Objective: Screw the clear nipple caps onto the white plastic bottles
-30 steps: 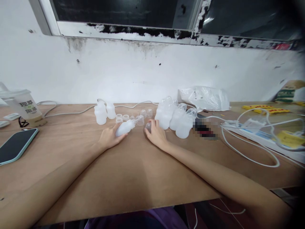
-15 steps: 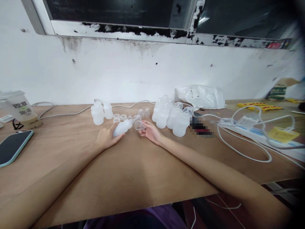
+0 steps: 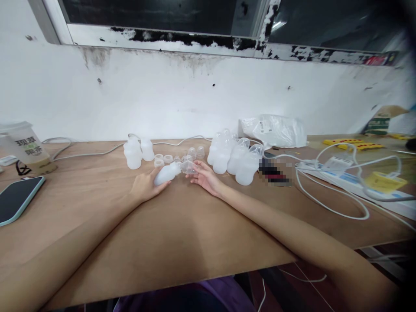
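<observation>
My left hand (image 3: 145,187) is wrapped round a frosted white baby bottle (image 3: 165,174), which lies tilted with its neck to the right. Between the fingers of my right hand (image 3: 205,178) is a clear dome cap (image 3: 188,167), its opening turned toward the bottle's top. Cap and bottle top are close together; whether they touch I cannot tell. Just behind them are several white rings (image 3: 168,159) and several small clear domes (image 3: 191,152). Two uncapped bottles (image 3: 133,155) stand back left. A group of bottles with clear caps (image 3: 245,169) stands to the right of my right hand.
A drink cup (image 3: 30,149) and a phone (image 3: 20,199) are at the left. A white plastic bag (image 3: 274,131) lies against the wall. At the right are looped white cables, a power strip (image 3: 354,180) and a yellow plug (image 3: 386,180). The table's front edge is near me.
My right hand has turned the clear cap from facing me to facing the bottle, and brought it closer to the bottle's top. My left hand holds the bottle as before.
</observation>
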### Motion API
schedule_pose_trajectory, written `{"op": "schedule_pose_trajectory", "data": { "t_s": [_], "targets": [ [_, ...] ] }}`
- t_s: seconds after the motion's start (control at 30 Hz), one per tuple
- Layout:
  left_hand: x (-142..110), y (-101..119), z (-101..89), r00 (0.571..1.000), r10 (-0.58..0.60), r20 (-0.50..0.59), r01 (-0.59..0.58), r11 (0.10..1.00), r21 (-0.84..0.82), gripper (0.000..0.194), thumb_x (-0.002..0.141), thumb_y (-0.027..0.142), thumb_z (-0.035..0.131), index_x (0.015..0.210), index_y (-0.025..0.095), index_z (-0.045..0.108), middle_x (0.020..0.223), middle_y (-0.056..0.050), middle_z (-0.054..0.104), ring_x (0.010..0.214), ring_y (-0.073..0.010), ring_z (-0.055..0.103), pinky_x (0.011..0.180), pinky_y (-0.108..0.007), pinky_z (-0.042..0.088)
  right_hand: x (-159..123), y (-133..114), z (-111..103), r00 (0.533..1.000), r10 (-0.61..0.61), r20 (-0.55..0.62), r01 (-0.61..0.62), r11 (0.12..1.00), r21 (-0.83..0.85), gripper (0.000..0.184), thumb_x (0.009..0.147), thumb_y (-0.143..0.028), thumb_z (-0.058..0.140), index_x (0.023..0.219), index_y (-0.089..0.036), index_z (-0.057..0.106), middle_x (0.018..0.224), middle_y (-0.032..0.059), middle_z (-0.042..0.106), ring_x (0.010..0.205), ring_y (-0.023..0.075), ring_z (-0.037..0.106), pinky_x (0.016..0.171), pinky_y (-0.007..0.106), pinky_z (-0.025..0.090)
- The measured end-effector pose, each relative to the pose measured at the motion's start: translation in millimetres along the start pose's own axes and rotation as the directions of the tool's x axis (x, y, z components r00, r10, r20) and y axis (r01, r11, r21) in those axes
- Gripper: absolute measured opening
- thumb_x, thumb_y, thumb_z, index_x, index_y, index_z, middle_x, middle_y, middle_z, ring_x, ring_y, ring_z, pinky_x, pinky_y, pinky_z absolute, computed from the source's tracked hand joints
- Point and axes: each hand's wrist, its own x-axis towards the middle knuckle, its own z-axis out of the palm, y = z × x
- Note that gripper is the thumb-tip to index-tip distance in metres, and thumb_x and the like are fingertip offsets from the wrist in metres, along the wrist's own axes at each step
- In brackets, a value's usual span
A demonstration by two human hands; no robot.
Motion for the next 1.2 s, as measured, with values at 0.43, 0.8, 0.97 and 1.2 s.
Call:
{"op": "schedule_pose_trajectory", "data": {
  "t_s": [0.43,0.8,0.97,1.2],
  "targets": [
    [-2,-2,2.3,0.996,0.072,-0.048,-0.07,0.997,0.044,0.059,0.069,0.059,0.043,0.118,0.025,0.043,0.091,-0.006,0.063,0.075,-0.0238,0.061,0.056,-0.027,0.042,-2,2,2,0.991,-0.132,0.002,0.128,0.954,-0.27,0.036,0.065,-0.022,0.064,0.099,-0.023,0.051,0.095,0.0005,0.051,0.07,0.0072,0.051,0.049,0.015,0.039],
    [-3,1,-0.5,0.985,0.162,-0.063,-0.152,0.978,0.143,0.056,0.072,0.057,0.041,0.115,0.021,0.046,0.09,-0.007,0.064,0.069,-0.0226,0.061,0.049,-0.026,0.039,-4,4,4,0.983,-0.151,0.103,0.178,0.916,-0.359,0.04,0.065,-0.025,0.064,0.104,-0.023,0.052,0.089,0.001,0.052,0.065,0.0066,0.045,0.051,0.018,0.037],
    [-3,-3,-4.6,0.956,0.279,-0.087,-0.262,0.95,0.17,0.049,0.075,0.046,0.043,0.117,0.021,0.043,0.107,-0.007,0.058,0.08,-0.022,0.06,0.051,-0.026,0.041,-6,2,5,0.989,-0.13,0.069,0.147,0.863,-0.483,0.046,0.063,-0.03,0.065,0.106,-0.023,0.052,0.081,0.0009,0.055,0.058,0.0065,0.043,0.045,0.017,0.031],
    [-7,2,-8.0,0.958,0.286,-0.031,-0.284,0.957,0.065,0.048,0.074,0.048,0.043,0.112,0.019,0.047,0.1,-0.008,0.061,0.08,-0.0214,0.06,0.055,-0.026,0.043,-13,-4,11,0.986,-0.124,0.107,0.164,0.79,-0.591,0.046,0.063,-0.032,0.065,0.105,-0.02,0.054,0.065,-0.0026,0.052,0.047,0.0044,0.037,0.042,0.017,0.029]
  ]
}}
